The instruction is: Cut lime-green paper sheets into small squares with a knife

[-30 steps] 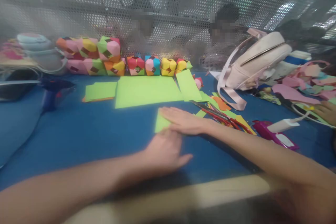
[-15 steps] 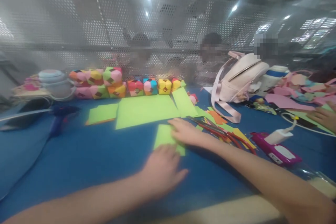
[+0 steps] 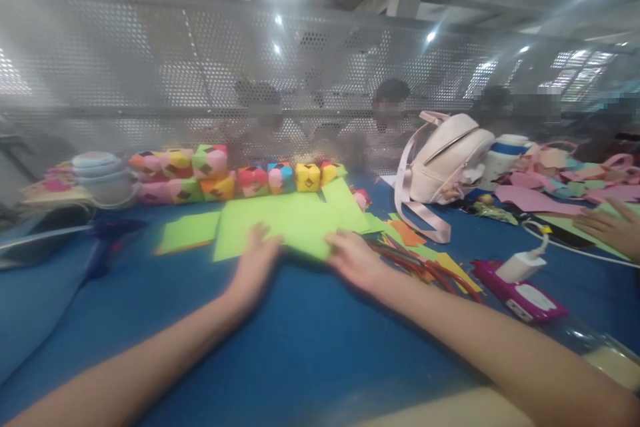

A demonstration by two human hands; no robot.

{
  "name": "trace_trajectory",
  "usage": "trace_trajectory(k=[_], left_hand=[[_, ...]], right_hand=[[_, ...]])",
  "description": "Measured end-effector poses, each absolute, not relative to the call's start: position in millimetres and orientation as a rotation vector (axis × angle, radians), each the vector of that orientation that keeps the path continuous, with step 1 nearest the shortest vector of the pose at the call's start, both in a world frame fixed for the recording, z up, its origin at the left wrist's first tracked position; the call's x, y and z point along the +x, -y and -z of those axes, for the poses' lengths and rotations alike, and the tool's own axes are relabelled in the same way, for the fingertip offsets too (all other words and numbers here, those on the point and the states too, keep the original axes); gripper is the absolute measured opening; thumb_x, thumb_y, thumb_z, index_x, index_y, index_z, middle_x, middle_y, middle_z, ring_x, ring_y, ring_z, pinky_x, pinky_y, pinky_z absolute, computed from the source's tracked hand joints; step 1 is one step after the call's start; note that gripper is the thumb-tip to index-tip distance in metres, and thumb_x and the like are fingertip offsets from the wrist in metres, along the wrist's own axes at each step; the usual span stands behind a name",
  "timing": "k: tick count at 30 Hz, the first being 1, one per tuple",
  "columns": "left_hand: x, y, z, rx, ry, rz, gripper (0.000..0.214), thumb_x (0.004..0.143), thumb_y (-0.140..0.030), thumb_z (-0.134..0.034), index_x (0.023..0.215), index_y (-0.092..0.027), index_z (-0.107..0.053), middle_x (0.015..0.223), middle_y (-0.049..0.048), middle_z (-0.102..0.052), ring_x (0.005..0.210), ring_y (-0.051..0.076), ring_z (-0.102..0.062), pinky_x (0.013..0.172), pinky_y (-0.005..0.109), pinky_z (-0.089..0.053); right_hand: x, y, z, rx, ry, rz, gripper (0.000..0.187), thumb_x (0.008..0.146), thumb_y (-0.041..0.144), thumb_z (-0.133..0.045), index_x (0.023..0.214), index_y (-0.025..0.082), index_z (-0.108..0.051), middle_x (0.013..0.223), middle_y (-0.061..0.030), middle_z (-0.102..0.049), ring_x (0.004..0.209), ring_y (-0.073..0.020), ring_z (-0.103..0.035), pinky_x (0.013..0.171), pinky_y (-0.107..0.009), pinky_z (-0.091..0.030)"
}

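Note:
A light green paper piece (image 3: pixel 306 240) is held slightly raised between my two hands, its near edge dark with shadow over the blue table. My right hand (image 3: pixel 354 259) pinches its right side with the fingers closed. At its left corner is my left hand (image 3: pixel 256 261), thumb against the paper and fingers bent; this hand is a little blurred. Behind and partly under it lies a bigger green sheet (image 3: pixel 231 230), and the boundary between the two is hard to make out. A narrower green strip (image 3: pixel 345 203) rests at the back right.
Small green sheets (image 3: pixel 190 230) lie left. Folded paper cubes (image 3: pixel 307 177) line the back before a perforated panel. Scissors (image 3: pixel 425 268) sit among scraps, beside a purple packet (image 3: pixel 535 300) and a pink backpack (image 3: pixel 445 157). Another person's hand (image 3: pixel 607 227) is far right.
The small green paper has come up from the table and turned, now between both hands. My left hand has moved left and away from me; the view has tilted up slightly.

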State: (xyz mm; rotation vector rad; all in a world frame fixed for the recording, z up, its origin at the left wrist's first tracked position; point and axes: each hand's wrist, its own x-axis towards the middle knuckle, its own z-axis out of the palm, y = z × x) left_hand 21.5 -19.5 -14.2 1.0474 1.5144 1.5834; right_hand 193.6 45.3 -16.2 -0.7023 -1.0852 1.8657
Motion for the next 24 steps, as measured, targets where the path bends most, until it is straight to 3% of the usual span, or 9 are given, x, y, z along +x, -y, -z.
trace_trajectory(k=[4, 10, 17, 24], left_hand=[[28, 21, 24, 0.816, -1.220, -1.529, 0.040, 0.079, -0.026, -0.065, 0.115, -0.019, -0.050, 0.113, 0.0140, -0.066, 0.095, 0.023, -0.069, 0.084, 0.041, -0.059], [21, 19, 37, 0.845, -1.289, -1.565, 0.040, 0.072, -0.020, -0.067, 0.110, -0.020, -0.053, 0.093, 0.0080, -0.068, 0.077, 0.020, -0.069, 0.070, 0.035, -0.060], [22, 21, 29, 0.758, -1.359, -1.509, 0.053, 0.072, -0.018, -0.068, 0.122, -0.018, -0.051, 0.076, 0.0000, -0.063, 0.063, 0.014, -0.063, 0.063, 0.028, -0.055], [26, 23, 22, 0.800, -1.402, -1.468, 0.054, 0.066, -0.022, -0.077, 0.117, -0.019, -0.058, 0.081, 0.0006, -0.067, 0.062, 0.013, -0.062, 0.054, 0.022, -0.049]], right_hand=[[188, -33, 24, -0.683, 1.060, -1.948, 0.028, 0.064, 0.026, -0.080, 0.079, 0.018, -0.058, 0.084, -0.0060, -0.072, 0.081, -0.0209, -0.070, 0.071, -0.034, -0.059], [193, -31, 17, -0.817, 1.370, -1.958, 0.028, 0.067, 0.030, -0.082, 0.077, 0.016, -0.060, 0.071, -0.0034, -0.069, 0.063, -0.0144, -0.067, 0.060, -0.029, -0.058], [261, -52, -25, -0.967, 1.748, -1.338, 0.025, 0.077, 0.038, -0.070, 0.070, 0.018, -0.056, 0.073, -0.0018, -0.068, 0.064, -0.0119, -0.064, 0.065, -0.027, -0.052], [331, -51, -33, -1.233, 2.581, -0.558, 0.019, 0.092, 0.031, -0.051, 0.090, 0.019, -0.066, 0.088, -0.0047, -0.071, 0.081, -0.0188, -0.065, 0.071, -0.030, -0.045]])
